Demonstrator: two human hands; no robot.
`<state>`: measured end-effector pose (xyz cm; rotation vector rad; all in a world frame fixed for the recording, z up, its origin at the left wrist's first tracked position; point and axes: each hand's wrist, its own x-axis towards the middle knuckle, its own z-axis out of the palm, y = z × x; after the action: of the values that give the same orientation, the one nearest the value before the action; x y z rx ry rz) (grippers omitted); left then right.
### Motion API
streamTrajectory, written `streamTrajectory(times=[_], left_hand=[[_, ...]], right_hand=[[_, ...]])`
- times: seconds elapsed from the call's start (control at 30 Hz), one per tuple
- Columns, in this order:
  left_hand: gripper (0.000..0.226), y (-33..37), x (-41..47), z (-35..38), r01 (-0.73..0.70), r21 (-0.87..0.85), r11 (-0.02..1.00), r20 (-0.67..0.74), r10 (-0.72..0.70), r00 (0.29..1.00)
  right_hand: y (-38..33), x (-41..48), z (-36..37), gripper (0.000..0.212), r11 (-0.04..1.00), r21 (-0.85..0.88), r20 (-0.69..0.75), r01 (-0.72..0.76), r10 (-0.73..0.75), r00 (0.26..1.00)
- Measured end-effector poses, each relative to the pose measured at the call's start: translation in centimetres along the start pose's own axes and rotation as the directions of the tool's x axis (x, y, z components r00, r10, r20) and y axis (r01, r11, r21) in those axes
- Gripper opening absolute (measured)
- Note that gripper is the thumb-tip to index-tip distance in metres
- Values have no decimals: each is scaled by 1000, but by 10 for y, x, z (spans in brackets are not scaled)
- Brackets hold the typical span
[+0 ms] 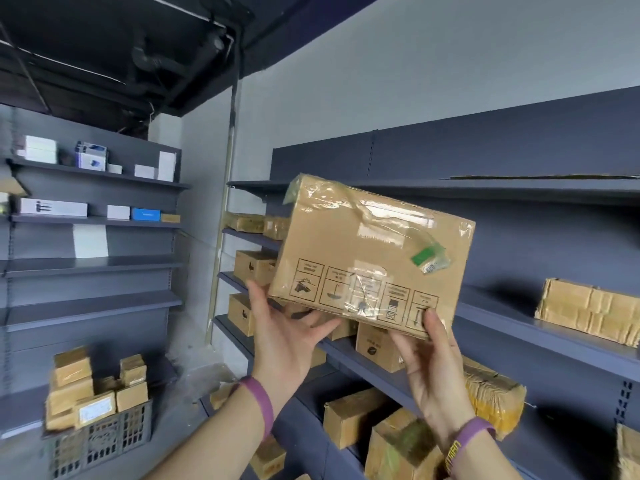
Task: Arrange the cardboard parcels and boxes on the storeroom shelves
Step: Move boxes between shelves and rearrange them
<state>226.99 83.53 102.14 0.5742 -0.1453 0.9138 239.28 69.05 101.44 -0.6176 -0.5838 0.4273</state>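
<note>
I hold a brown cardboard box (370, 254) up in front of the dark blue shelves (519, 192), tilted, its printed handling symbols upside down along the lower edge. Clear tape and a green sticker cover its face. My left hand (280, 330) supports the bottom left corner from beneath. My right hand (429, 355) grips the bottom right edge, thumb on the front. Both wrists wear purple bands. Other parcels sit on the shelves: a taped one (588, 310) at the right and small boxes (254, 266) at the left end.
A grey plastic crate (100, 441) piled with several taped parcels stands at the lower left. A second shelf unit (93, 265) on the left wall carries white and blue boxes. More parcels (356, 417) lie on the lower shelves beneath my hands.
</note>
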Motion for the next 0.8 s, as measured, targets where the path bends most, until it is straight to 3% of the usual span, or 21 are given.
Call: streamTrajectory(times=[0.13, 0.2, 0.27, 0.4, 0.57, 0.67, 0.73, 0.8], left_hand=[[80, 9, 7, -3, 88, -78, 993, -117, -97, 988], [90, 11, 12, -7, 182, -60, 981, -156, -190, 969], [93, 13, 18, -11, 292, -19, 956, -134, -292, 947], [72, 16, 28, -18, 378, 156, 913, -58, -373, 926], [58, 2, 23, -18, 324, 94, 941, -168, -306, 937], [45, -10, 18, -9, 202, 10, 979, -176, -197, 965], [38, -17, 17, -4, 133, 2, 991, -177, -130, 975], [37, -21, 17, 0, 90, 5, 996, -169, -88, 982]], right_hand=[[-2, 3, -21, 47, 991, 114, -12, -71, 72, 997], [-2, 4, -31, 59, 977, 194, 10, -89, 89, 996], [-2, 3, -41, 66, 970, 225, 37, -97, 91, 995], [-4, 1, -58, 74, 972, 216, 65, -95, 83, 994], [-15, 2, -49, 65, 990, 92, -40, -107, 111, 993], [-17, 7, -44, 90, 995, -86, -128, -49, 38, 991], [-13, 5, -41, 95, 981, -192, -107, 0, -21, 994], [-7, -7, -29, 92, 976, -213, 26, 48, -43, 999]])
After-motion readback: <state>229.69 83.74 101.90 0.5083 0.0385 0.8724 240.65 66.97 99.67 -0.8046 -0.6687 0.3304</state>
